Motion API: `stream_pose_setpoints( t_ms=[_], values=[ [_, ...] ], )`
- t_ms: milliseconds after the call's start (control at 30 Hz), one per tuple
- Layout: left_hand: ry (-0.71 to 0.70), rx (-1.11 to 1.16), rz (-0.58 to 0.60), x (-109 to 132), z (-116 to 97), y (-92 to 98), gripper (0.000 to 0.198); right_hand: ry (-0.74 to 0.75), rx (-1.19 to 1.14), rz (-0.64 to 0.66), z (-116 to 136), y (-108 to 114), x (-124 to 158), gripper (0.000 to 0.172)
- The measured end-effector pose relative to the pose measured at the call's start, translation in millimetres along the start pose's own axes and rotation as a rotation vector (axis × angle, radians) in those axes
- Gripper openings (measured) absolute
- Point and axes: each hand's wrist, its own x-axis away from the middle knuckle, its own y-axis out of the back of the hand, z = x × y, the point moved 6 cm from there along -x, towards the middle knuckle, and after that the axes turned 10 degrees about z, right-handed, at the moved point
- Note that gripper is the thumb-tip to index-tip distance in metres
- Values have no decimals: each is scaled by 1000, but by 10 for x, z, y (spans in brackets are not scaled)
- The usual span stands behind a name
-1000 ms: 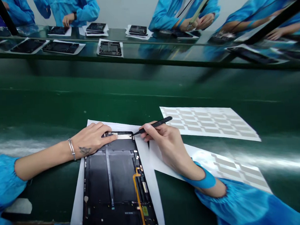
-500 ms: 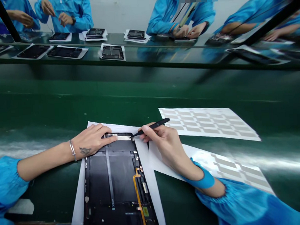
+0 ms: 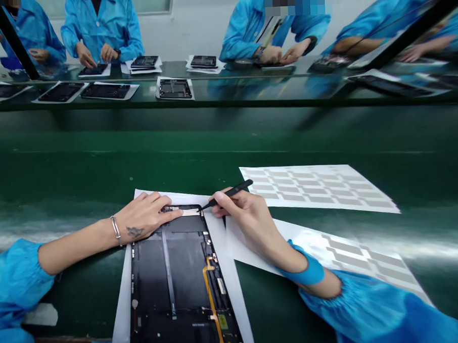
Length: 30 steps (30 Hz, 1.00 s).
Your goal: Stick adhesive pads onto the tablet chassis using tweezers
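A black tablet housing (image 3: 188, 274) lies open on a white paper sheet (image 3: 123, 307), its internal parts and an orange flex cable (image 3: 208, 283) showing. Across its far end runs a pale adhesive strip (image 3: 189, 212). My left hand (image 3: 145, 215) rests flat over the far left corner, one outstretched finger pressing on the strip's left part. Between the fingers of my right hand (image 3: 249, 211) is a pair of black tweezers (image 3: 230, 192), its tip touching the strip's right end near the housing's corner.
Two white sheets of grey stickers, a far one (image 3: 309, 183) and a nearer one (image 3: 354, 247), lie to the right. A raised shelf (image 3: 225, 90) with more tablet housings (image 3: 175, 89) crosses the back. Co-workers in blue sit behind it. A pale scrap (image 3: 41, 315) lies at lower left.
My left finger reaches slightly further right along the strip. The tweezers stay at the strip's right end. The whole view has shifted a little; co-workers' hands at the back left have lowered.
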Motion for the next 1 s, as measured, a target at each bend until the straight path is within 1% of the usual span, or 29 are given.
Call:
stream_pose_setpoints(
  t_ms=[100, 300, 433, 533, 633, 767, 833, 900, 1000],
  values=[
    [6, -9, -12, 6, 3, -8, 36, 5, 17, -2, 8, -6, -4, 49],
    [19, -53, 42, -3, 4, 14, 37, 38, 83, -15, 81, -15, -24, 52],
    [23, -76, 74, -3, 7, 1, 40, 10, -20, 5, 26, -22, -57, 53],
    [25, -79, 77, 2, 13, -16, 40, -16, -89, 10, -23, -23, -69, 53],
    [27, -62, 63, 10, 17, -23, 39, 0, -85, 12, -20, -29, -70, 53],
    [37, -52, 59, 24, 24, -22, 40, 16, -18, 22, 11, -49, -78, 55],
    [46, -68, 84, 29, 27, -17, 42, 20, 15, 17, 18, -50, -88, 56],
    [58, -94, 133, 19, 26, 1, 46, 20, 20, 15, 9, -43, -106, 57],
    [72, -133, 220, -47, 2, 63, 53, 3, -48, 10, -22, -11, -132, 59]
  ],
)
